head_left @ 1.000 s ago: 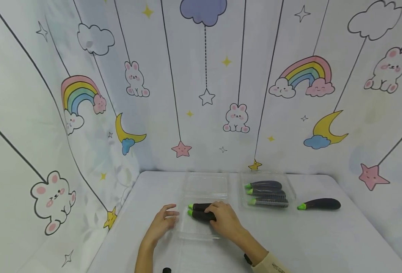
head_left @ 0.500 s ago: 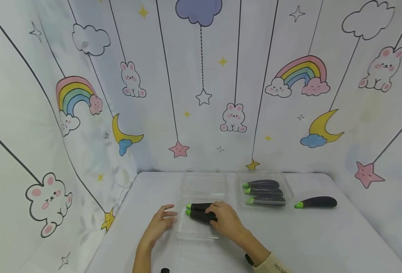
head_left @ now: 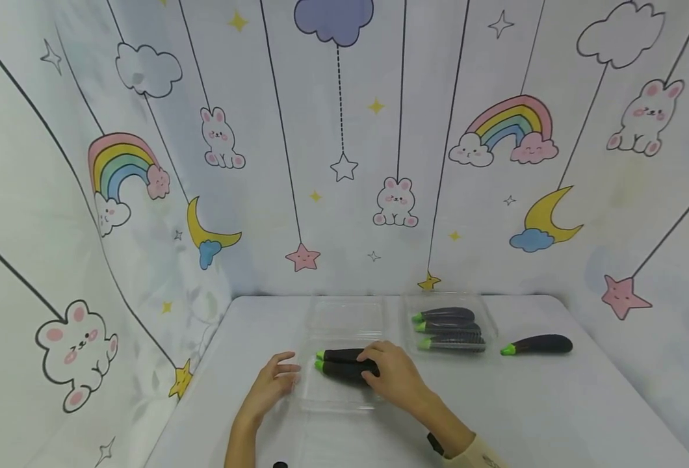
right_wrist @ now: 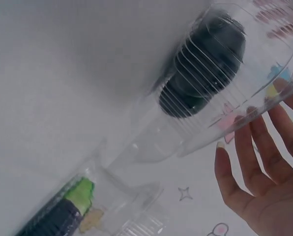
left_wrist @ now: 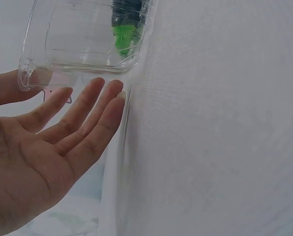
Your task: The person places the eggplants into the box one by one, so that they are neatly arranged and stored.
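Note:
Two dark eggplants (head_left: 344,370) with green stem ends lie side by side in the base of a clear plastic clamshell box (head_left: 338,404), its lid (head_left: 344,318) folded back behind. My right hand (head_left: 394,374) is at the box's right side, overlapping the eggplants' blunt ends in the head view; in the right wrist view, its relaxed fingers (right_wrist: 274,152) meet the clear rim. At the left side is my left hand (head_left: 271,387), its fingers loosely extended. In the left wrist view, the thumb shows behind the box's corner (left_wrist: 36,78), with the fingertips just beside its wall.
Behind and to the right stands a second clear box (head_left: 491,312) with three eggplants in it. A loose eggplant (head_left: 537,344) lies farther right on the white table (head_left: 532,409). A small black object (head_left: 280,465) shows at the bottom edge. A patterned curtain (head_left: 344,247) rises behind the table.
My right hand has shifted slightly right along the eggplants, uncovering more of their dark ends. The left hand stays beside the box. The whole head view has drifted a little.

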Demonstrator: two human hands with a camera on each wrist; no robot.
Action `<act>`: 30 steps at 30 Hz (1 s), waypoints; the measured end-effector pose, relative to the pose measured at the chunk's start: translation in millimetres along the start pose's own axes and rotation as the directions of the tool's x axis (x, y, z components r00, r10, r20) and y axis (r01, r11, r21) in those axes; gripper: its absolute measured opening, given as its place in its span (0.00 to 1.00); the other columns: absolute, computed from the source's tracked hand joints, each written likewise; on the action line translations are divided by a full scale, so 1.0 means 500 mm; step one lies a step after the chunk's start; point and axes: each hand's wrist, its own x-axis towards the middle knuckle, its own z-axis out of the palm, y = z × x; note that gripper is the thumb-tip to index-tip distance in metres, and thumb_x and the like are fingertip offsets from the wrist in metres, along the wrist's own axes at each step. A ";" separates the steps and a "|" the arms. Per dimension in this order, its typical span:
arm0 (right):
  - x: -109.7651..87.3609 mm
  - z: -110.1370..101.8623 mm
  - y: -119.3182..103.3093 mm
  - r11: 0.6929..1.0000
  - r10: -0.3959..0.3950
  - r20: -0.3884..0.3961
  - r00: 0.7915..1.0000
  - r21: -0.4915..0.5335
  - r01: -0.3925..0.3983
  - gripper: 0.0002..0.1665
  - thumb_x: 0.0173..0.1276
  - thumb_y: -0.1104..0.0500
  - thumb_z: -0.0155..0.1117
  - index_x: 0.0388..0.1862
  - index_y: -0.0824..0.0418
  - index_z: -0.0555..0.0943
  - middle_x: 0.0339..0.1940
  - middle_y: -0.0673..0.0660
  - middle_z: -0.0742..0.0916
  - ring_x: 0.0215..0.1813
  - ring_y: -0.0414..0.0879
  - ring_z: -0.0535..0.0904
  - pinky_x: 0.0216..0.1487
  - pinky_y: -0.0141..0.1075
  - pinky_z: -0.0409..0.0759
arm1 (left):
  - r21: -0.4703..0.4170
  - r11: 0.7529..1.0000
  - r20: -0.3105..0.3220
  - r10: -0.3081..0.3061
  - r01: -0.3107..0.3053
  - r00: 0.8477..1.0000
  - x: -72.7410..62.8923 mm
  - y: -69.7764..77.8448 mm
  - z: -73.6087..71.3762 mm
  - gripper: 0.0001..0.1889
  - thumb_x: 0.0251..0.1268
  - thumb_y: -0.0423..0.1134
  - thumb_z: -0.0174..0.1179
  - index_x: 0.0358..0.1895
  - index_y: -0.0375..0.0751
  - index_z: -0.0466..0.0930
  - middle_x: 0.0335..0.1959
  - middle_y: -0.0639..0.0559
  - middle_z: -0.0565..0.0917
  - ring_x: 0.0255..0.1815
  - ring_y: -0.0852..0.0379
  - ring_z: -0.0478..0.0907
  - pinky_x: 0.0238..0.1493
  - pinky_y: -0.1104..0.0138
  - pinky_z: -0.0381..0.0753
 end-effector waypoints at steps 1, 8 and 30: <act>-0.002 -0.003 0.001 1.000 0.004 0.001 1.000 0.004 -0.004 0.18 0.61 0.58 0.82 0.50 0.54 0.89 0.52 0.47 0.88 0.55 0.47 0.84 0.56 0.46 0.84 | -0.002 1.000 0.000 0.000 0.000 1.000 -0.001 0.001 0.000 0.28 0.73 0.30 0.58 0.74 0.33 0.67 0.62 0.30 0.80 0.60 0.36 0.80 0.55 0.51 0.84; -0.012 -0.021 0.012 1.000 0.001 -0.070 0.998 0.005 0.000 0.18 0.58 0.59 0.83 0.48 0.52 0.89 0.50 0.46 0.88 0.53 0.46 0.84 0.56 0.48 0.84 | 0.004 1.000 0.001 0.003 -0.003 1.000 -0.005 0.002 0.002 0.28 0.74 0.31 0.58 0.74 0.32 0.67 0.60 0.31 0.81 0.59 0.35 0.81 0.54 0.52 0.85; -0.038 -0.061 0.055 0.999 0.041 -0.148 0.988 -0.027 -0.045 0.17 0.56 0.61 0.84 0.44 0.52 0.89 0.47 0.45 0.89 0.53 0.46 0.85 0.56 0.45 0.84 | -0.017 1.000 0.003 -0.010 0.010 1.000 -0.003 0.002 -0.001 0.28 0.73 0.31 0.59 0.74 0.32 0.66 0.61 0.31 0.81 0.58 0.40 0.82 0.55 0.52 0.85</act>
